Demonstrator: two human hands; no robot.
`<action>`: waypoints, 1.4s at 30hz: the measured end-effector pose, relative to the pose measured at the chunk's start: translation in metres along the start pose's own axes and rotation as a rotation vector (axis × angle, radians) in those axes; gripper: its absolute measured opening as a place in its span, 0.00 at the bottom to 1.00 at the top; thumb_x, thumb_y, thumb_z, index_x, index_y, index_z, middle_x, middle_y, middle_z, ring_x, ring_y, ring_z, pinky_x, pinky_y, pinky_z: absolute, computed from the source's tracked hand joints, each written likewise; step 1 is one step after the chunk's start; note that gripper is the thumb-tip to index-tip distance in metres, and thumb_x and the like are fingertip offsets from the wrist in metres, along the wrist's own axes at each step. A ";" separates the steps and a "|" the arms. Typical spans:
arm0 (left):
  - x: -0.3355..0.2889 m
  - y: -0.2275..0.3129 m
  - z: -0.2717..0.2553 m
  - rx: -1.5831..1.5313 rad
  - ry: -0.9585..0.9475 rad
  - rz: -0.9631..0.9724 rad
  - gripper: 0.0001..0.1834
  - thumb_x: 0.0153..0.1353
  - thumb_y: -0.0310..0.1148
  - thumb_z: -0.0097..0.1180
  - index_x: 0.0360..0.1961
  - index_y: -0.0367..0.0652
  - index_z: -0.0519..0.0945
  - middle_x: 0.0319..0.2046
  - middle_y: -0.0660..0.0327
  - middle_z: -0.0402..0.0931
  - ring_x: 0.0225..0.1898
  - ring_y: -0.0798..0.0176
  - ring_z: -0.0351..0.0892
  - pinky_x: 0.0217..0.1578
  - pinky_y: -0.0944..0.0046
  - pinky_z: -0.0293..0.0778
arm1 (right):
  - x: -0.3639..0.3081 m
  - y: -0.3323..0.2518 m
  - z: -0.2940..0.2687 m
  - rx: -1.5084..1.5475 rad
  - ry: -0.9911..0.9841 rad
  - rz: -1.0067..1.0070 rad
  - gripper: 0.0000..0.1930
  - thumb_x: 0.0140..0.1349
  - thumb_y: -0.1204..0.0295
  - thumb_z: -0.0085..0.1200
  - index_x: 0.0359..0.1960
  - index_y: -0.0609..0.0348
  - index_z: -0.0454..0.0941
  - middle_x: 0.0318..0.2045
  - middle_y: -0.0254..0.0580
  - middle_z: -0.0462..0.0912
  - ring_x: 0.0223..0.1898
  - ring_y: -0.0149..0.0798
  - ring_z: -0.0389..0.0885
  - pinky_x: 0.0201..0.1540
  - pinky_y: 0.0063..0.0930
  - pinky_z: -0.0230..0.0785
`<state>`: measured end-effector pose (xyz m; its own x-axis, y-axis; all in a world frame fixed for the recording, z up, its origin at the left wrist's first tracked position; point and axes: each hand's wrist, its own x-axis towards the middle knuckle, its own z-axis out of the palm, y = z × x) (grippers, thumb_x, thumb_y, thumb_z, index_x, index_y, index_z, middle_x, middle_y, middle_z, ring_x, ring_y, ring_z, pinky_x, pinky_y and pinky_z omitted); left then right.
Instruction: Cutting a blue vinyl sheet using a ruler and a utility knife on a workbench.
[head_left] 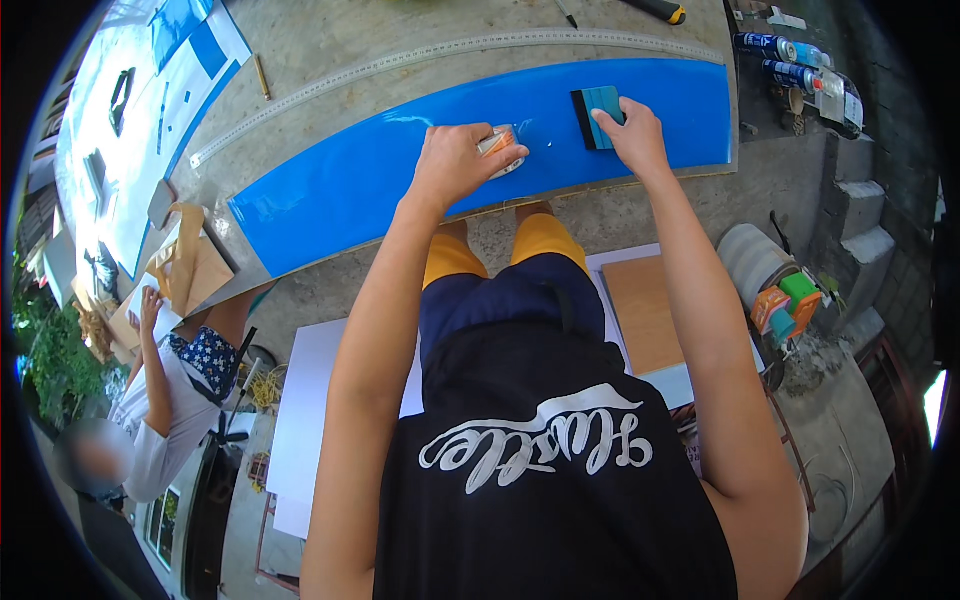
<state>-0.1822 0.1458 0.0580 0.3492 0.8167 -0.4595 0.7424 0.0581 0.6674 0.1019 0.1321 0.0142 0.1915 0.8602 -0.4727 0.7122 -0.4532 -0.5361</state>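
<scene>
A long, glossy blue sheet (pixel 350 180) lies across the concrete-grey table, with bright reflections on its surface. Over its middle, my left hand (pixel 455 165) is closed around a small white-and-orange object (pixel 500 148), whose kind I cannot make out because my fingers cover part of it. Farther right, my right hand (pixel 637 137) grips a flat blue squeegee (pixel 603 112) with a black edge strip along its left side. The squeegee is over the right part of the sheet. A few small pale specks show on the blue between my hands.
Behind the sheet lies a long metal ruler (pixel 400 60), with a pencil (pixel 262 77) beyond its left part. A yellow-and-black tool (pixel 662 10) is at the far edge. Spray cans (pixel 768 46) stand right. Another person (pixel 165 400) works at left beside brown paper (pixel 205 270).
</scene>
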 end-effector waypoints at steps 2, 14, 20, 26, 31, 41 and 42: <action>-0.001 -0.003 0.001 -0.040 0.005 0.006 0.29 0.57 0.58 0.69 0.33 0.37 0.88 0.25 0.44 0.82 0.27 0.43 0.82 0.30 0.51 0.76 | -0.002 -0.004 0.007 -0.011 -0.005 -0.007 0.19 0.63 0.56 0.64 0.31 0.63 0.79 0.26 0.52 0.83 0.31 0.55 0.83 0.37 0.44 0.74; 0.000 -0.015 0.005 -0.156 -0.044 -0.023 0.27 0.60 0.54 0.68 0.32 0.34 0.88 0.19 0.55 0.81 0.20 0.62 0.79 0.26 0.60 0.74 | -0.006 -0.023 0.023 -0.121 -0.078 0.101 0.18 0.61 0.51 0.65 0.32 0.55 0.83 0.30 0.46 0.86 0.41 0.53 0.83 0.44 0.56 0.70; 0.001 -0.013 0.002 -0.155 -0.118 -0.097 0.33 0.55 0.64 0.67 0.36 0.39 0.90 0.24 0.49 0.85 0.29 0.47 0.85 0.44 0.52 0.78 | -0.014 -0.043 0.038 -0.186 -0.118 0.126 0.18 0.61 0.50 0.64 0.36 0.53 0.86 0.39 0.45 0.86 0.54 0.57 0.75 0.51 0.58 0.67; -0.005 -0.025 -0.003 -0.033 0.048 0.097 0.27 0.57 0.55 0.70 0.31 0.35 0.87 0.19 0.52 0.81 0.20 0.56 0.80 0.27 0.58 0.74 | -0.012 -0.040 0.042 -0.192 -0.122 0.135 0.20 0.61 0.50 0.63 0.37 0.56 0.85 0.45 0.50 0.84 0.55 0.58 0.74 0.52 0.59 0.67; -0.021 -0.033 -0.037 0.033 -0.083 -0.082 0.27 0.54 0.55 0.72 0.32 0.36 0.88 0.19 0.50 0.81 0.21 0.52 0.80 0.26 0.58 0.73 | -0.010 -0.036 0.040 -0.186 -0.134 0.159 0.20 0.61 0.49 0.64 0.37 0.56 0.85 0.43 0.49 0.84 0.55 0.59 0.74 0.52 0.59 0.67; -0.026 -0.049 -0.033 -0.144 -0.033 -0.102 0.27 0.55 0.53 0.72 0.35 0.35 0.88 0.23 0.48 0.82 0.24 0.53 0.81 0.30 0.57 0.76 | -0.021 -0.048 0.051 -0.246 -0.020 0.104 0.23 0.60 0.50 0.66 0.42 0.58 0.85 0.53 0.52 0.78 0.57 0.58 0.72 0.55 0.60 0.66; -0.026 -0.048 -0.034 -0.150 -0.071 -0.129 0.27 0.53 0.55 0.72 0.36 0.37 0.89 0.26 0.47 0.85 0.28 0.48 0.86 0.34 0.56 0.80 | -0.022 -0.050 0.054 -0.247 -0.018 0.100 0.23 0.60 0.50 0.66 0.42 0.58 0.85 0.53 0.52 0.78 0.57 0.58 0.72 0.55 0.60 0.66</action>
<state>-0.2463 0.1416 0.0577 0.3006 0.7547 -0.5832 0.6916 0.2486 0.6782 0.0257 0.1231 0.0141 0.2585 0.8089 -0.5281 0.8340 -0.4628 -0.3006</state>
